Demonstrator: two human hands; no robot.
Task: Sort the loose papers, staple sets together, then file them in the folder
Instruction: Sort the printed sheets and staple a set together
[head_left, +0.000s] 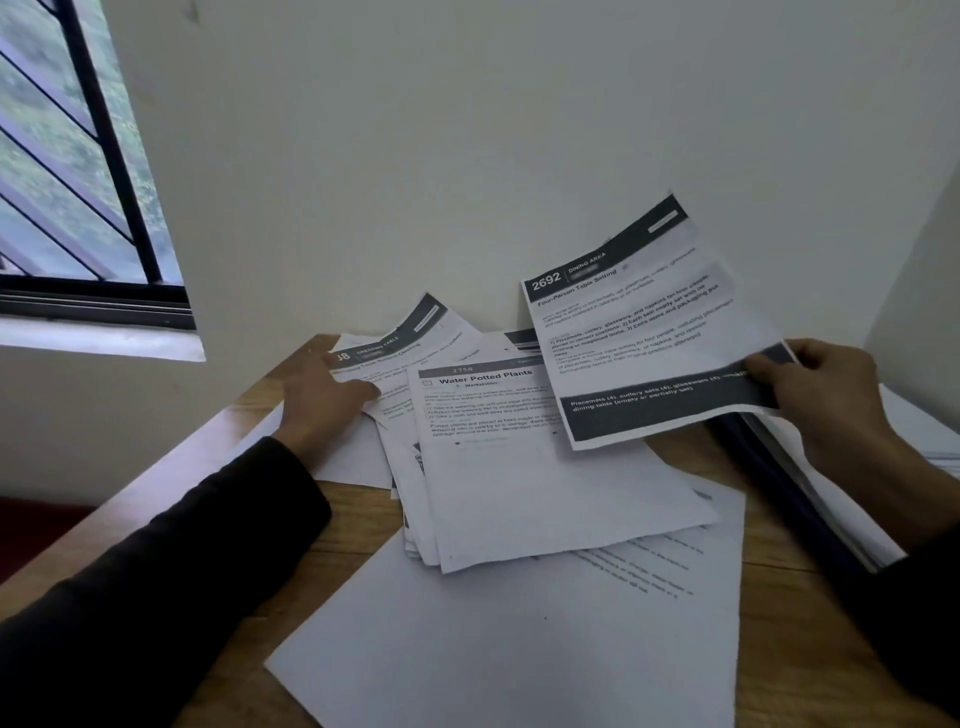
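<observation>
Sorting is underway: my right hand (826, 400) fingers pinch the 2692 sheet (639, 332) at three o'clock, left hand (319, 400) fingers flat on the ten-o'clock sheet (415, 338), next needing a matching pile.

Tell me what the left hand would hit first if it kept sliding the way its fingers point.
The left hand rests on a sheet at the pile's left, fingers pointing right. Going straight on, it would probably first meet the Water Potted Plants sheet, whose left edge lies just beyond the fingertips. Depth is unclear.
</observation>
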